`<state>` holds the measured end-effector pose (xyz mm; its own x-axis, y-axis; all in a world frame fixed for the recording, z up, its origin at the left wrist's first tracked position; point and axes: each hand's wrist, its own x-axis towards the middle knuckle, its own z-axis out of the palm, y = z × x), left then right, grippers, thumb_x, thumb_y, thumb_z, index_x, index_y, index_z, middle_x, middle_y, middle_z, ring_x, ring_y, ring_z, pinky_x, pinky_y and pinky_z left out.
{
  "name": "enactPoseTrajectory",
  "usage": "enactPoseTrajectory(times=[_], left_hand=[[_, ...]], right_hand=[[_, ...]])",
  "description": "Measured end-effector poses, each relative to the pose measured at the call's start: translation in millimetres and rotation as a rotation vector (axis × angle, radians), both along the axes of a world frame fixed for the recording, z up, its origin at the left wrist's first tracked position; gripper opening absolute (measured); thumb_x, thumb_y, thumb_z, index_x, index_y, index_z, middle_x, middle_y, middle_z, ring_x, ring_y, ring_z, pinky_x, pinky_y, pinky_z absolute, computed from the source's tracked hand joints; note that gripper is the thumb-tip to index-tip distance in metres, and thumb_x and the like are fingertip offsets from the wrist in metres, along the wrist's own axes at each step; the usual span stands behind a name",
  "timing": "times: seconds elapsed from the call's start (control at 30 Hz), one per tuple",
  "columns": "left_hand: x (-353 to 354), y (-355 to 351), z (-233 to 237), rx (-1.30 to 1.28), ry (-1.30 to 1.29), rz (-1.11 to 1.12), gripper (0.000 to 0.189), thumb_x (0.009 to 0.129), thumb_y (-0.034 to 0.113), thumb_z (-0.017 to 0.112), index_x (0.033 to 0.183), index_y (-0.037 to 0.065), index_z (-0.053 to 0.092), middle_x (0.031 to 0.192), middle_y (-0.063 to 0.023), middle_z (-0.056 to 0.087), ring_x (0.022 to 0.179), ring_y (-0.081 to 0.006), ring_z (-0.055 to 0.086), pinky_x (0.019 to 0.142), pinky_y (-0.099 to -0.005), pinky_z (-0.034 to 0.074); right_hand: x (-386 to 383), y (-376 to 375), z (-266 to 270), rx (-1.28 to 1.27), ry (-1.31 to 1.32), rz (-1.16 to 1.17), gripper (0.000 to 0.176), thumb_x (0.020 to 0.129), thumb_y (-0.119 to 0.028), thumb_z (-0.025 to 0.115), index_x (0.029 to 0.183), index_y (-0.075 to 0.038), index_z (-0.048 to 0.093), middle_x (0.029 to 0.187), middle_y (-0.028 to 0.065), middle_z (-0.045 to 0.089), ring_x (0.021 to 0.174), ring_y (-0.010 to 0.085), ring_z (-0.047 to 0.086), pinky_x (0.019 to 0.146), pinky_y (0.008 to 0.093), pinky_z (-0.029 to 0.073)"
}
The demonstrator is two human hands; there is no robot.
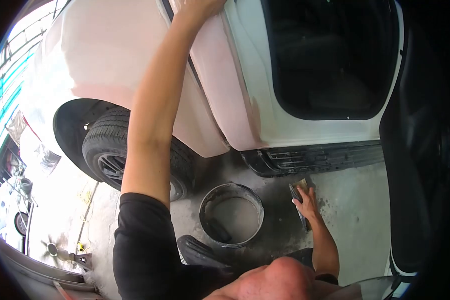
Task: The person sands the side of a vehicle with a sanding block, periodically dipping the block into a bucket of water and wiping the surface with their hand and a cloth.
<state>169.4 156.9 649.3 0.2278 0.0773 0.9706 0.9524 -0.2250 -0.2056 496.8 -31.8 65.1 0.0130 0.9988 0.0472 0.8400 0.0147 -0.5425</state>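
Note:
My left arm reaches up across the car's front fender (pixel 105 55). My left hand (pixel 205 6) is at the top edge of the view against the pinkish door panel (pixel 215 65), with its fingers mostly cut off. Low on the right, my right hand (pixel 307 204) is down near the floor with its fingers apart. Its fingertips are at a small yellowish-brown piece (pixel 302 184), beside a long dark object (pixel 305 223) that I cannot make out. Left of that hand stands a round black tub (pixel 203 212) holding cloudy grey water and a dark item.
A front wheel (pixel 107 145) sits in the arch on the left. The black side step (pixel 325 159) runs below the white door with its dark window (pixel 335 60). A fan (pixel 52 249) stands at lower left. Wet patches mark the concrete floor (pixel 360 200).

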Motion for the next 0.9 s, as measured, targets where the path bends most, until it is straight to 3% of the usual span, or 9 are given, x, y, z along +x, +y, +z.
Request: enactPoseTrajectory(times=[0.27,0.33,0.37,0.5,0.53,0.63,0.77,0.87,0.9], left_hand=[[3.5,-7.5,-105.7,-0.078,0.005,0.008,0.098,0.100,0.058,0.044,0.158,-0.009,0.001,0.167,-0.0280,-0.002,0.156,-0.0412,-0.007,0.123,-0.0631,-0.002],[1.7,-1.2,-135.2,-0.026,0.018,-0.136,0.101,0.095,0.059,0.055,0.157,-0.010,0.014,0.166,-0.0302,0.008,0.155,-0.0461,0.002,0.119,-0.0686,0.001],[0.4,1.7,-149.9,0.001,0.023,-0.207,0.103,0.092,0.059,0.060,0.156,-0.010,0.020,0.165,-0.0313,0.013,0.154,-0.0485,0.007,0.117,-0.0714,0.003],[1.2,0.5,-202.3,-0.053,0.032,-0.206,0.101,0.092,0.058,0.060,0.155,-0.010,0.021,0.165,-0.0317,0.012,0.154,-0.0496,0.005,0.115,-0.0740,0.006],[0.6,-1.3,-216.6,-0.134,0.038,-0.158,0.107,0.092,0.060,0.060,0.158,-0.008,0.012,0.166,-0.0305,0.007,0.155,-0.0466,-0.002,0.119,-0.0681,-0.001],[-1.0,-7.7,-261.9,-0.233,0.068,-0.169,0.109,0.089,0.059,0.064,0.158,-0.008,0.012,0.167,-0.0297,0.008,0.156,-0.0460,-0.003,0.118,-0.0689,-0.001],[-4.2,-15.6,-324.3,-0.407,0.111,-0.194,0.104,0.089,0.058,0.063,0.156,-0.010,0.022,0.166,-0.0295,0.013,0.156,-0.0452,0.003,0.118,-0.0697,0.000],[-10.2,-35.8,-367.0,-0.576,0.152,-0.272,0.098,0.090,0.056,0.063,0.155,-0.008,0.025,0.166,-0.0269,0.017,0.156,-0.0434,0.009,0.118,-0.0702,0.007],[-14.5,-44.5,-382.4,-0.628,0.171,-0.303,0.098,0.090,0.055,0.064,0.155,-0.007,0.026,0.166,-0.0264,0.018,0.156,-0.0428,0.010,0.118,-0.0698,0.009]], right_hand=[[0.7,-4.2,5.6,-0.080,-0.028,-0.066,0.072,0.089,-0.036,0.075,0.152,-0.020,0.046,0.154,0.0384,0.028,0.140,0.0550,0.036,0.114,0.0523,0.039],[3.6,-1.9,-2.1,-0.068,-0.015,-0.057,0.072,0.089,-0.036,0.075,0.153,-0.021,0.046,0.155,0.0390,0.027,0.141,0.0553,0.035,0.114,0.0525,0.038],[3.4,-1.9,-4.9,-0.044,-0.035,-0.055,0.072,0.088,-0.036,0.075,0.152,-0.021,0.047,0.153,0.0373,0.030,0.138,0.0548,0.037,0.112,0.0528,0.040],[1.5,-3.9,-5.2,0.012,-0.075,-0.033,0.069,0.088,-0.035,0.076,0.150,-0.021,0.049,0.146,0.0323,0.038,0.130,0.0527,0.045,0.106,0.0533,0.044],[-0.2,-4.1,-3.1,0.015,-0.074,-0.024,0.069,0.088,-0.035,0.076,0.149,-0.020,0.050,0.145,0.0315,0.040,0.130,0.0521,0.046,0.105,0.0532,0.044],[-2.7,-4.3,1.2,0.036,-0.101,-0.006,0.066,0.087,-0.034,0.077,0.147,-0.019,0.053,0.137,0.0282,0.044,0.125,0.0499,0.049,0.103,0.0526,0.046],[-1.3,-6.6,-10.6,0.094,-0.128,-0.009,0.065,0.087,-0.033,0.078,0.146,-0.018,0.055,0.135,0.0275,0.045,0.122,0.0489,0.051,0.101,0.0520,0.046],[-16.1,-5.0,23.4,0.086,-0.053,0.030,0.066,0.086,-0.032,0.079,0.145,-0.017,0.055,0.139,0.0300,0.043,0.123,0.0492,0.051,0.102,0.0514,0.046],[-24.6,-1.8,38.6,0.222,-0.063,0.049,0.066,0.086,-0.031,0.080,0.145,-0.016,0.055,0.139,0.0302,0.044,0.122,0.0490,0.051,0.101,0.0514,0.046]])
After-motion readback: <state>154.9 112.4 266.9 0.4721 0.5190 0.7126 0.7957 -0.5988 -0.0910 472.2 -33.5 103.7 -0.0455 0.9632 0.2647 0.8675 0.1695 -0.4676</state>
